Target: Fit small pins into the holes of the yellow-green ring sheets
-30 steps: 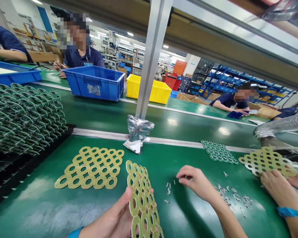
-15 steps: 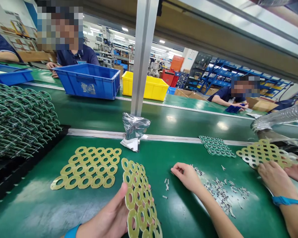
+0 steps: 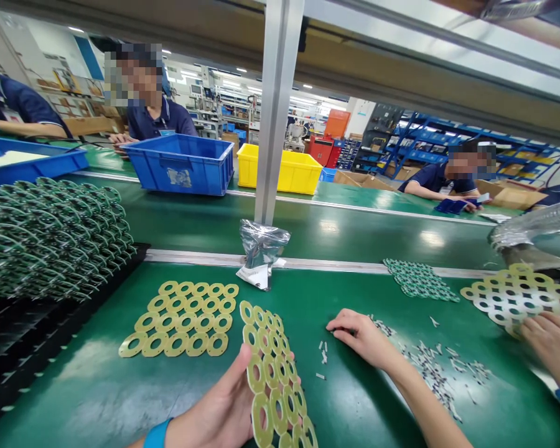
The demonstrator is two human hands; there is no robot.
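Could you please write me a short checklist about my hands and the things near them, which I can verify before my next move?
1. Your left hand grips the held yellow panel: ok, thumb at its edge.
2. That panel is level: not ok, it is tilted.
3. Your right hand has a part between its fingers: cannot tell, too small.
4. A few loose small parts lie beside that hand: ok.
5. The second yellow panel lies flat on the green table: ok.
6. The co-worker's hand is apart from yours: ok.
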